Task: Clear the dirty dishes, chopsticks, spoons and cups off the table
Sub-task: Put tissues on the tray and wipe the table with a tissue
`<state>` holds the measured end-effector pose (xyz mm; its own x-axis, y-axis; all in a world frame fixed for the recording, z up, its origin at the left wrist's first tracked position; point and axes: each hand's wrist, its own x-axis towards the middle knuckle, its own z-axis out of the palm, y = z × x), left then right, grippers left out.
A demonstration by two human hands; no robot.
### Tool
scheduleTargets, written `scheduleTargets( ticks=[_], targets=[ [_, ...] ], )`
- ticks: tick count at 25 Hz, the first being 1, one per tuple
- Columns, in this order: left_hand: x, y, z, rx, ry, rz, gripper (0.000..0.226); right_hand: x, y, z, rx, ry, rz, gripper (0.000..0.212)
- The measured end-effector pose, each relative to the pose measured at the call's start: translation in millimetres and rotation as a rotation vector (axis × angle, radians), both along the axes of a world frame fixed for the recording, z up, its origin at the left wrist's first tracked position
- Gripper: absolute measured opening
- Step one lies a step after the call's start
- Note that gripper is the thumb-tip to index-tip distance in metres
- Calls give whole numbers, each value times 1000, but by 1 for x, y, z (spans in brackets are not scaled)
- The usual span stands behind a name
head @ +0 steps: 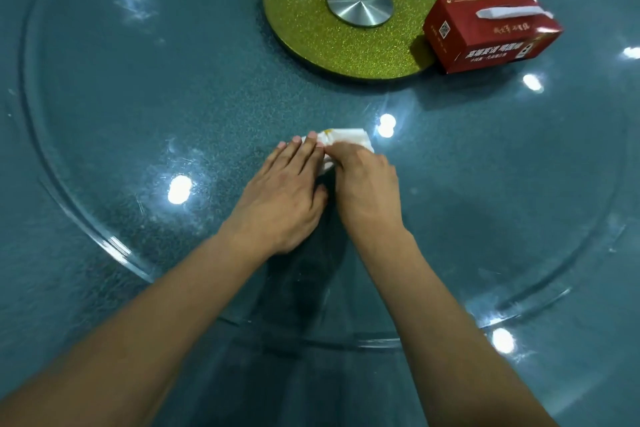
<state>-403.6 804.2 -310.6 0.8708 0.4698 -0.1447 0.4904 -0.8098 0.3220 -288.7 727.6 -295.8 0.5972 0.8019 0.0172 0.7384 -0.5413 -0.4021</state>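
A folded white tissue (348, 137) with a yellow stain lies on the glass turntable (104, 114) in the middle of the view. My left hand (284, 194) lies flat with straight fingers pressing on the tissue's left part. My right hand (363, 187) is beside it, its fingers curled down onto the tissue's near edge and pinching it. Most of the tissue is hidden under both hands. No dishes, chopsticks, spoons or cups are in view.
A gold glitter disc (311, 28) with a round metal hub (360, 3) marks the turntable's centre. A red tissue box (485, 35) stands right of it, a white tissue poking out on top. The teal table (588, 340) extends beyond the glass rim.
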Motion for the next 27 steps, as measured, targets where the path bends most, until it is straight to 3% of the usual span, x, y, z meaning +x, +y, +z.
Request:
scheduleTargets(
  ticks=[3,9,16,21,27],
  targets=[
    [-36,-44,-4,-38,-52,-32,74,-31,-53,-11,142,-16,-2,36],
    [-77,-105,-11,-41,-89,-62,70,-69,-121,-30,209,-47,-49,40],
    [-90,-73,-5,37,-84,22,73,-65,-130,-35,238,-80,-78,42],
    [-124,-10,-12,54,-6,203,77,-75,-127,-25,236,7,-202,26],
    [-128,-12,-21,74,30,195,78,-68,-136,-29,232,-13,-231,27]
  ],
)
